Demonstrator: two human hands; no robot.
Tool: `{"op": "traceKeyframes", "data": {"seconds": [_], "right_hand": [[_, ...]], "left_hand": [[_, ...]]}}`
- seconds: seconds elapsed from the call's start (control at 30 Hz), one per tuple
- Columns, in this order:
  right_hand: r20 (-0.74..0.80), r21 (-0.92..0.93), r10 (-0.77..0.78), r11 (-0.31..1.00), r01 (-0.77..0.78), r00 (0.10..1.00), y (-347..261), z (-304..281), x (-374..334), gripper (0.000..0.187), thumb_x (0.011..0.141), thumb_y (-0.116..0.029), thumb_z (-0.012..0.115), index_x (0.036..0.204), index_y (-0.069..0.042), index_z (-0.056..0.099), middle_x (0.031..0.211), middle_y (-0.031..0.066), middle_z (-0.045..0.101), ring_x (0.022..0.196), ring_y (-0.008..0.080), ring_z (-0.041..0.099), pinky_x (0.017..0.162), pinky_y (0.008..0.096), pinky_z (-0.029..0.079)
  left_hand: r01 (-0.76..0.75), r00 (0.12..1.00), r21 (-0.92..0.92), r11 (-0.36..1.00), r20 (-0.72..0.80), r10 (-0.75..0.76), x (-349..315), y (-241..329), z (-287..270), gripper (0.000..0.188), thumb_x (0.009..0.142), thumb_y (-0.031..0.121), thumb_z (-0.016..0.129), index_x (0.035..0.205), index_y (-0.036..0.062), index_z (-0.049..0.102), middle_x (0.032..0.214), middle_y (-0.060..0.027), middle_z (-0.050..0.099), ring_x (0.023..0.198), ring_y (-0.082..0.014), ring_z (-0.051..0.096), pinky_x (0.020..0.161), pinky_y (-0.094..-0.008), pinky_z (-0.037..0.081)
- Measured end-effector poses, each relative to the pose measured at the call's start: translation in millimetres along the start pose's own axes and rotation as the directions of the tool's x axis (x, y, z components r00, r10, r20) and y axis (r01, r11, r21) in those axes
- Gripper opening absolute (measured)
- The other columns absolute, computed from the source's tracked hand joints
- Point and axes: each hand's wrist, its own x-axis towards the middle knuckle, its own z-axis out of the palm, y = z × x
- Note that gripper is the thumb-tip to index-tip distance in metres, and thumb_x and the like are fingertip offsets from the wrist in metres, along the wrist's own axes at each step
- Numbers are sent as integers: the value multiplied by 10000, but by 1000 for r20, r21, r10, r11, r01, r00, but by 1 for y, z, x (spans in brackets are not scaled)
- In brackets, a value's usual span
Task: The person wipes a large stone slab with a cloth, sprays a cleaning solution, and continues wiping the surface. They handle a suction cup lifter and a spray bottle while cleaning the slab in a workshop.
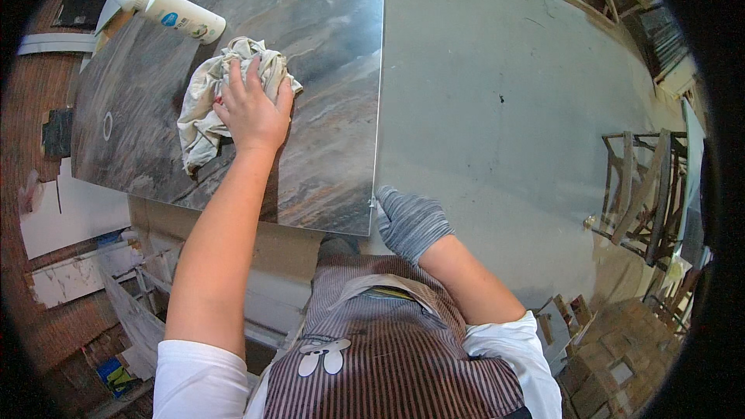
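Observation:
A dark marbled slab [326, 54] with grey and rust streaks lies in front of me. On it my left hand [260, 112], bare, presses into a crumpled off-white cloth [203, 136], its fingers bent into the folds. Behind the cloth a white bottle [182, 15] with a blue label mark and a white spray head lies on its side. My right hand [411, 221], in a grey knit glove, is closed at the slab's right edge near the front corner. Its fingertips are partly hidden, and a tiny pale bit shows beside them at the edge.
Grey floor [504, 124] stretches to the right of the slab. A dark metal-and-wood frame [644, 186] stands at the far right, with cardboard [621, 357] below it. White boards [74, 209] and plastic-wrapped pieces lie on the left, over a reddish-brown floor.

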Motion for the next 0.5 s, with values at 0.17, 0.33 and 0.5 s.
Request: {"op": "traceKeyframes", "data": {"seconds": [0.17,0.33,0.5], "right_hand": [[28,13,7,1000,-8,1000,-5,3,-9,180,877,-178,512,941,-12,538,832,245,658,797,407,660,683,486,508],[-14,-31,-89,996,88,996,-2,15,-18,179,887,-177,503,945,-10,532,806,234,656,755,408,655,671,496,502],[38,23,-30,999,29,999,2,24,-22,206,890,-228,495,994,-67,569,873,222,649,791,413,637,710,499,509]], "left_hand": [[9,1000,-29,1000,-4,-9,0,-1,5,649,852,497,570,1362,122,423,1469,-155,306,1325,-383,322,1032,-637,217],[-5,1000,-22,1000,-18,5,0,-2,6,643,855,494,570,1357,119,424,1463,-157,314,1318,-389,326,1025,-635,224],[-16,999,-11,1000,-34,16,0,-2,7,640,857,495,570,1356,121,425,1461,-159,317,1305,-395,338,1022,-629,235]]}}
